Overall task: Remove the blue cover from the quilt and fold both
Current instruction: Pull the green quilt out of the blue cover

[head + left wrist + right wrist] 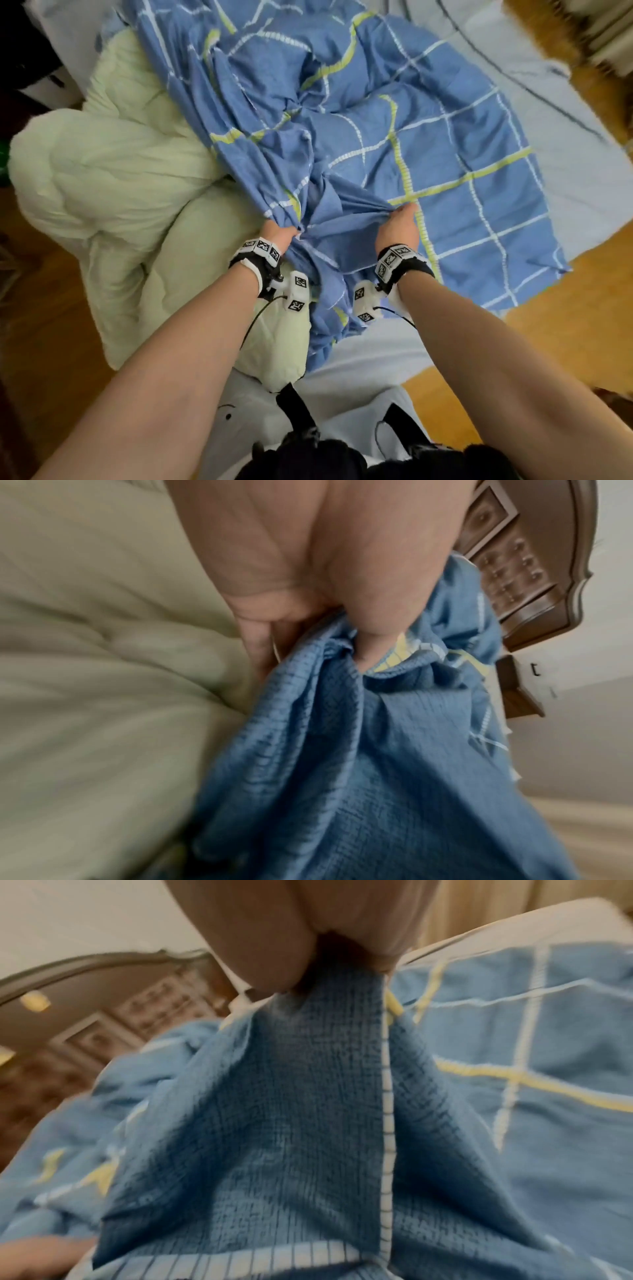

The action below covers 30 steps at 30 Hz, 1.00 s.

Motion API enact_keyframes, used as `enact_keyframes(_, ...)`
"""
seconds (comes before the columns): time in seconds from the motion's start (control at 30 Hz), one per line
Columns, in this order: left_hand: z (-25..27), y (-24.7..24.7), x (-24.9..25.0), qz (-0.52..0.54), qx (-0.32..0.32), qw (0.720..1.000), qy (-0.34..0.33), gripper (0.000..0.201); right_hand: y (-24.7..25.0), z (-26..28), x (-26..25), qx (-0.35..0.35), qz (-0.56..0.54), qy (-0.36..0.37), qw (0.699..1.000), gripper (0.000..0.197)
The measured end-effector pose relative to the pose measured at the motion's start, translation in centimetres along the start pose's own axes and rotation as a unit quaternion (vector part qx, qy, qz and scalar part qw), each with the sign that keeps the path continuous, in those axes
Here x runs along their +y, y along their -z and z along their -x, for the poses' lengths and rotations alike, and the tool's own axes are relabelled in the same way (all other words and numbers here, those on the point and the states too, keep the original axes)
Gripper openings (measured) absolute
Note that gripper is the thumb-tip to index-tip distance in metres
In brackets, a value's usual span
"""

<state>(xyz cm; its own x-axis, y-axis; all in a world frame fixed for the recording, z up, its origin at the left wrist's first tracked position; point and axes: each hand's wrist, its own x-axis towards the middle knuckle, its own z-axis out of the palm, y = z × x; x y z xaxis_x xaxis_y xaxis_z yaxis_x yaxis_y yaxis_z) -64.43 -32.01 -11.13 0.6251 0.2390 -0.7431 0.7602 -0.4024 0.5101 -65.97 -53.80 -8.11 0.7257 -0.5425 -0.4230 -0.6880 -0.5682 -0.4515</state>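
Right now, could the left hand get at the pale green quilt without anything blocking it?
Probably yes: the left hand grips the blue cover right beside the quilt, whose surface lies bare there. It would have to release the cover first.

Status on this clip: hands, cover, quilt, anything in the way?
Left hand and right hand both grip bunched blue cover. Pale green quilt out, heaped to the left, unfolded. Cover crumpled on bed sheet; nothing blocking.
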Motion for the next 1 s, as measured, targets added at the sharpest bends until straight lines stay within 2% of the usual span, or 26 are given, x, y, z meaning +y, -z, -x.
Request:
enact_keyframes(0.07,2.2,-3.0,3.7,0.0,-0.027,0.999,-0.024,0.049,4.6,-0.7,2.5,0.065,-0.088,-0.063,0.992,0.025)
enact_keyframes(0.1,3.3,-4.4,5.4,-0.013,-0.042,0.998,-0.039,0.052,6.9,-1.0,3.8,0.101,-0.126,-0.094,0.982,0.027)
enact_keyframes(0.2,5.7,-8.5,8.1,-0.015,-0.078,0.995,-0.054,0.042,12.4,-2.5,8.4,0.207,-0.207,-0.18,0.939,0.033)
enact_keyframes(0.27,6.3,-10.9,8.3,-0.038,-0.087,0.994,-0.056,0.029,14.0,-2.9,11.3,0.229,-0.203,-0.202,0.93,0.032)
enact_keyframes(0.37,6.0,-12.5,6.7,-0.155,-0.096,0.98,-0.078,0.01,11.9,-2.5,13.9,0.156,-0.209,-0.196,0.946,0.031)
enact_keyframes(0.43,4.4,-12.6,4.2,-0.248,-0.099,0.959,-0.099,0.032,9.0,-1.9,14.6,0.099,-0.212,-0.181,0.955,0.034)
enact_keyframes(0.5,3.7,-11.3,1.5,-0.3,-0.062,0.945,-0.111,0.048,5.9,-1.1,14.4,0.07,-0.19,-0.17,0.964,0.039)
enact_keyframes(0.53,3.4,-10.4,0.1,-0.32,-0.033,0.941,-0.105,0.056,4.4,-0.6,14.1,0.061,-0.173,-0.159,0.97,0.042)
enact_keyframes(0.6,3.4,-8.5,-2.6,-0.335,-0.002,0.94,-0.066,0.088,1.1,0.3,13.0,0.025,-0.13,-0.117,0.984,0.043)
enact_keyframes(0.67,2.7,-7.3,-5.8,-0.326,0.006,0.945,-0.035,0.116,-2.8,1.5,12.0,-0.065,-0.092,-0.087,0.99,0.045)
enact_keyframes(0.7,2.0,-7.1,-7.7,-0.315,0.012,0.948,-0.03,0.126,-4.9,2.1,11.7,-0.124,-0.082,-0.083,0.985,0.053)
enact_keyframes(0.77,0.7,-7.4,-11.1,-0.316,0.042,0.947,-0.028,0.137,-9.0,3.6,11.6,-0.22,-0.075,-0.09,0.968,0.087)
enact_keyframes(0.83,-0.8,-7.8,-13.7,-0.343,0.089,0.935,-0.034,0.13,-12.6,4.8,12.0,-0.255,-0.062,-0.109,0.959,0.116)
enact_keyframes(0.87,-1.5,-7.8,-14.4,-0.354,0.113,0.927,-0.047,0.116,-13.9,5.2,12.1,-0.254,-0.056,-0.12,0.958,0.123)
enact_keyframes(0.9,-2.3,-7.3,-15.0,-0.363,0.124,0.921,-0.063,0.092,-15.4,5.4,12.2,-0.247,-0.056,-0.131,0.958,0.126)
enact_keyframes(0.97,-4.0,-5.2,-15.2,-0.369,0.071,0.924,-0.071,0.043,-17.7,5.8,11.5,-0.234,-0.054,-0.15,0.959,0.127)
enact_keyframes(1.0,-4.4,-3.6,-15.2,-0.366,0.039,0.927,-0.068,0.031,-18.8,6.0,10.9,-0.239,-0.039,-0.151,0.958,0.123)
